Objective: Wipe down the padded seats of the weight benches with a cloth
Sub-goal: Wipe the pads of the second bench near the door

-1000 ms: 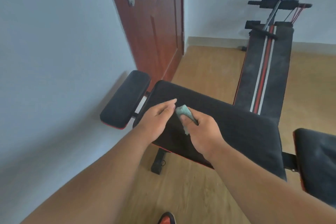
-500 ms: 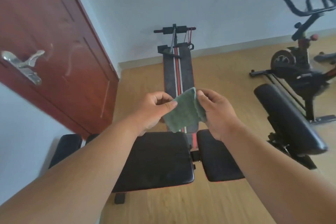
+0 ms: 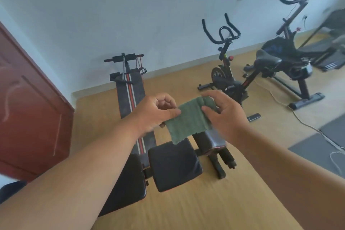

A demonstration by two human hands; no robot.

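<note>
Stretching green cloth between both hands, left hand pinching, right hand pinching

Two hands are raised in the middle of the room with a cloth stretched between them, the left hand at its left edge and the right hand at its right. Below the cloth, near the floor, sits a padded seat, with a second pad just left of it. A long sit-up board runs away toward the far wall. A door stands at the left. To the right are two exercise bikes, one nearer the middle and one farther right. Floor mats lie at the right edge.
</note>
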